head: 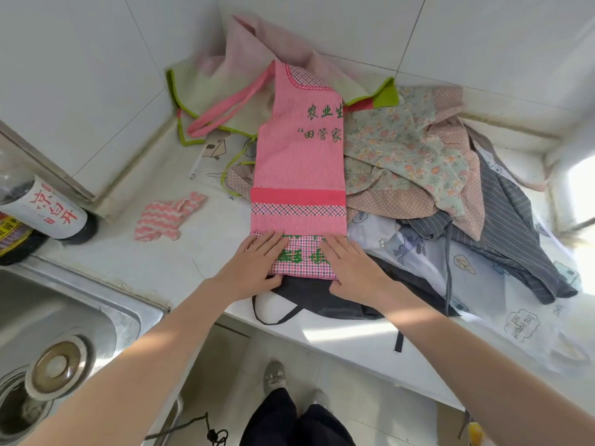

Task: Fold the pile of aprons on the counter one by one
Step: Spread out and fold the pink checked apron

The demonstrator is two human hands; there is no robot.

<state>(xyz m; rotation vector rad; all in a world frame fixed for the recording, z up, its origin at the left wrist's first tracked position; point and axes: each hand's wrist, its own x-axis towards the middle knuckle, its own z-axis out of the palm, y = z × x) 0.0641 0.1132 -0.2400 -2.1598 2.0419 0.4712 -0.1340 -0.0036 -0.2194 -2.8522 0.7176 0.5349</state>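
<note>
White stone surface (pixel 180 262), sink (pixel 64 304) at left, tiled walls behind. Unfolded pile spreads over the right and back: floral apron (pixel 409 156), grey striped apron (pixel 515 233), white printed apron (pixel 428 262), a green-trimmed apron (pixel 231 91) in the corner, a dark apron (pixel 309 297) at the near edge.

Pink apron (pixel 297 169) lies on top of the pile, centre, already folded lengthwise into a long narrow strip running away from the person (green lettering cut off at the fold). Its near end has been turned up over the strip, checked side showing.

Left hand (pixel 257 265) and right hand (pixel 352 265) both flat and open, palms down on that turned-up end, gripping nothing, just pressing the crease.

Step, as I read it: crosswise folds on apron one. Next likely needs another turn away from the body, edges kept square, neck strap (pixel 225 104) tucked in. Soft pile underneath, so it may skew.

Small pink zigzag cloth (pixel 167 217) and bottle (pixel 42 207) at left, not involved.
</note>
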